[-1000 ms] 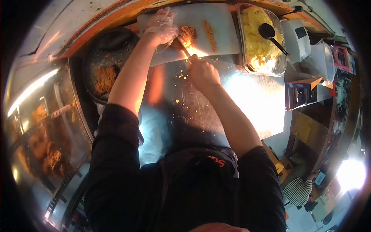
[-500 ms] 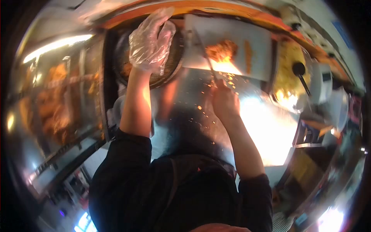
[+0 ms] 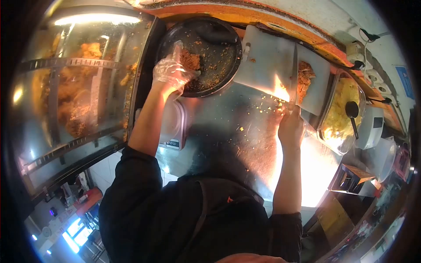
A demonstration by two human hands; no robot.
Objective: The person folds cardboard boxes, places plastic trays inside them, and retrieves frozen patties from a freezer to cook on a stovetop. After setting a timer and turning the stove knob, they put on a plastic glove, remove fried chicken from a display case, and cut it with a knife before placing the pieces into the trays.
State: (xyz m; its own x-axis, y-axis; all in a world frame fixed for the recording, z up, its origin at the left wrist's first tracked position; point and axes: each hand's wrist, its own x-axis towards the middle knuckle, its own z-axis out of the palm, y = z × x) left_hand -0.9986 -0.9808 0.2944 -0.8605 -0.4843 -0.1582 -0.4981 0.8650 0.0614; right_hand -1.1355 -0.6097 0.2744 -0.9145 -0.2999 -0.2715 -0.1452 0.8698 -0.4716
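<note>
My left hand (image 3: 172, 73), in a clear plastic glove, is closed on a brown crumbed food piece (image 3: 190, 60) over the round black pan (image 3: 228, 79), whose bottom is scattered with crumbs. My right hand (image 3: 291, 127) is wrapped round the handle of a long knife (image 3: 294, 70). The blade points away from me across the white cutting board (image 3: 267, 55). Just right of the blade, browned food (image 3: 304, 81) lies on the board. Crumbs (image 3: 267, 105) are strewn on the metal counter in front of the board.
A glass display case (image 3: 79, 83) with fried food stands at the left. Right of the board is a clear tray of yellow food (image 3: 344, 103) with a black ladle (image 3: 351, 109). A scale (image 3: 174, 127) sits below the pan. Strong glare covers the counter's right side.
The view has shifted. My left hand has come down into the pan and closed on a food piece. My right hand and the knife have moved right, the blade now left of the remaining food.
</note>
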